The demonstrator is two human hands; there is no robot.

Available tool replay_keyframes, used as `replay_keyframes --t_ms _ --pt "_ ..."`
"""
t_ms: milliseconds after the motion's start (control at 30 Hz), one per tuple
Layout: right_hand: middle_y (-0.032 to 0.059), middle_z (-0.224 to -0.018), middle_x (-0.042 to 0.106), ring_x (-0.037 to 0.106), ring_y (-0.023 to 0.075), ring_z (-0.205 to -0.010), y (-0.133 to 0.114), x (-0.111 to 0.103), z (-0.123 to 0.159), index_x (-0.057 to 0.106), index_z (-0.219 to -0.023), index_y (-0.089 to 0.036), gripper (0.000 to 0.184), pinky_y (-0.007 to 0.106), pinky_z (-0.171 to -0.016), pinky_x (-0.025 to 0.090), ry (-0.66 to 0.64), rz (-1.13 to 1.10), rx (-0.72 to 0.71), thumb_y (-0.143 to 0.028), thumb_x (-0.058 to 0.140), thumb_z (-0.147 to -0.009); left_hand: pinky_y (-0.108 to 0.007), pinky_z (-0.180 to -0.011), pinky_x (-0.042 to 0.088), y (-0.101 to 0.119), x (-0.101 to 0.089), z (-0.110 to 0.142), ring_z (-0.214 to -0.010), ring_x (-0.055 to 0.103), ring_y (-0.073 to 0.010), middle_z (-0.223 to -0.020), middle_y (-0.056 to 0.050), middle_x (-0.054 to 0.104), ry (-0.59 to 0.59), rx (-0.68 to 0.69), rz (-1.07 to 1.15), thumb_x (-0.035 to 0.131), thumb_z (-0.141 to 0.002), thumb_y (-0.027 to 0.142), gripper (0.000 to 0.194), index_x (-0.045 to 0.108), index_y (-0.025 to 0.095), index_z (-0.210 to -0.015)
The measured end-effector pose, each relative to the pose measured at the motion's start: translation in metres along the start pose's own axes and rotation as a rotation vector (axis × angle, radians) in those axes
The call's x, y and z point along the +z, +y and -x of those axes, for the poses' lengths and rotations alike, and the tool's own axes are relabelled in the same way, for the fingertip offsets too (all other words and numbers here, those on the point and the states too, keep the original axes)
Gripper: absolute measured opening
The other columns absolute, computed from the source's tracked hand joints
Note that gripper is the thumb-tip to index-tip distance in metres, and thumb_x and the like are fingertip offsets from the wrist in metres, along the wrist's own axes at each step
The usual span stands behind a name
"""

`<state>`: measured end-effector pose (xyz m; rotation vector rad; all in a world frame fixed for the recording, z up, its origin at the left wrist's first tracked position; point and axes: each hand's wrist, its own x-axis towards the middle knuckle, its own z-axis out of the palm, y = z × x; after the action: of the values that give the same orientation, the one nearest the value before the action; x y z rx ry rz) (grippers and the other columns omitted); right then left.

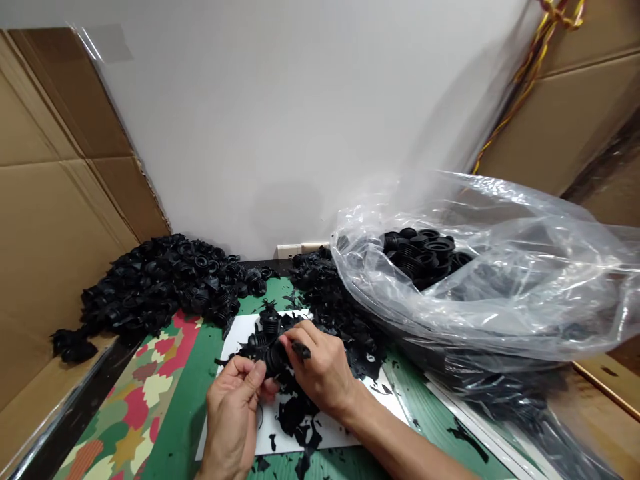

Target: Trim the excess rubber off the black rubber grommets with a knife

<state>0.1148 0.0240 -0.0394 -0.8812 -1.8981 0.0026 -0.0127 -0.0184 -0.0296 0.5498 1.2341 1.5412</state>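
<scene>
Left hand (pixel 233 413) was curled, thumb and fingers pinching the lower edge of a black ribbed rubber bellows (pixel 267 337), held just above the sheet. Right hand (pixel 320 370) was closed as well, fingers wrapped around a short black tool (pixel 301 349), exact type unclear, with its tip at the bellows. Hands were close together with the part between them. Right forearm (pixel 400 447) came in low from the lower right, wrist bent; left wrist rose from the bottom edge. Under the hands lay a white paper sheet (pixel 335 430), littered with torn black rubber scraps (pixel 295 417), on a green bench (pixel 185 400) with a multicoloured camouflage-print section at left. A heap of black rubber bellows (pixel 155 287) sat to the far left, against a brown cardboard sheet (pixel 50 220). A rougher black scrap pile (pixel 325 300) lay behind the paper. At right, a clear plastic bag (pixel 500 287) held more black bellows (pixel 420 253). A twisted yellow-brown cable (pixel 530 80) hung by the white wall (pixel 280 120).
</scene>
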Motion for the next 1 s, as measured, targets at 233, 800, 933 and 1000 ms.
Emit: replay_keyframes --t_ms 233,800,933,1000 --pt "0.0063 -0.065 0.062 0.058 0.0143 -0.051 0.033 0.003 0.006 0.06 -0.07 -0.017 0.027 0.023 -0.048 0.043 0.064 0.005 0.207 -0.023 0.042 -0.09 -0.016 -0.031 0.028 0.01 -0.006 0.0 -0.028 0.038 -0.0039 -0.043 0.007 0.05 -0.003 0.003 0.119 0.081 -0.05 0.027 0.031 0.053 0.016 -0.054" --pt "0.0023 -0.063 0.065 0.064 0.0164 -0.054 -0.019 -0.008 -0.008 0.066 -0.075 -0.016 0.022 0.026 -0.052 0.051 0.069 -0.833 0.711 -0.037 0.063 -0.079 -0.02 -0.045 0.042 0.008 -0.001 0.004 -0.047 0.057 -0.012 -0.06 0.003 0.064 -0.061 0.153 -0.042 0.08 -0.056 0.026 0.033 0.058 0.019 -0.08" --pt "0.002 -0.06 0.063 0.063 0.0159 -0.051 -0.021 -0.008 -0.007 0.065 -0.074 -0.016 0.021 0.025 -0.049 0.05 0.06 -0.78 0.674 -0.035 0.06 -0.081 -0.021 -0.048 0.045 0.006 -0.001 0.003 -0.051 0.058 -0.0123 -0.065 0.002 0.065 -0.056 0.154 -0.058 0.081 -0.055 0.025 0.035 0.06 0.019 -0.082" --pt "0.0028 -0.062 0.063 0.061 0.0147 -0.05 -0.022 -0.009 -0.006 0.064 -0.074 -0.017 0.019 0.024 -0.048 0.049 0.076 -0.697 0.553 -0.031 0.057 -0.084 -0.021 -0.049 0.046 0.005 -0.001 0.003 -0.052 0.057 -0.0116 -0.065 0.002 0.064 -0.045 0.161 -0.062 0.082 -0.052 0.024 0.036 0.06 0.019 -0.08"
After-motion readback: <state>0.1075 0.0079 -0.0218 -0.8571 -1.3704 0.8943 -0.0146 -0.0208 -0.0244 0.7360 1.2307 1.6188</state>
